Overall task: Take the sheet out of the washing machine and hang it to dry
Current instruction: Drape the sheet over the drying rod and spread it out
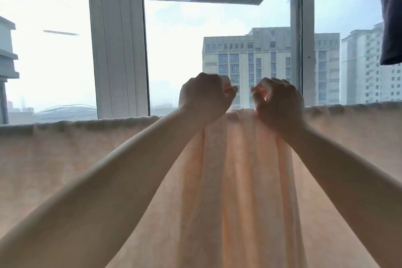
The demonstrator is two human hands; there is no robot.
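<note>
- Although the sheet (65, 154) is already draped over a line or rail hidden beneath its top fold, a bunched section is left at the middle, below the hands; if it is not spread, slow drying and creasing there are to be expected.
- Behind it the window (217, 54) is seen, with buildings beyond; whether any pane is open cannot be told, so a gust that shifts the cloth cannot be ruled out.
- At the upper right a dark garment (391, 17) is hung; crowding may result if the sheet is pulled far that way.
- Fingers of the left hand (204, 98) are curled, apparently gripping the gathered top edge.
- Fingers of the right hand (278, 102) are likewise curled at the fold; an uneven pull could drag the sheet off its support.
</note>
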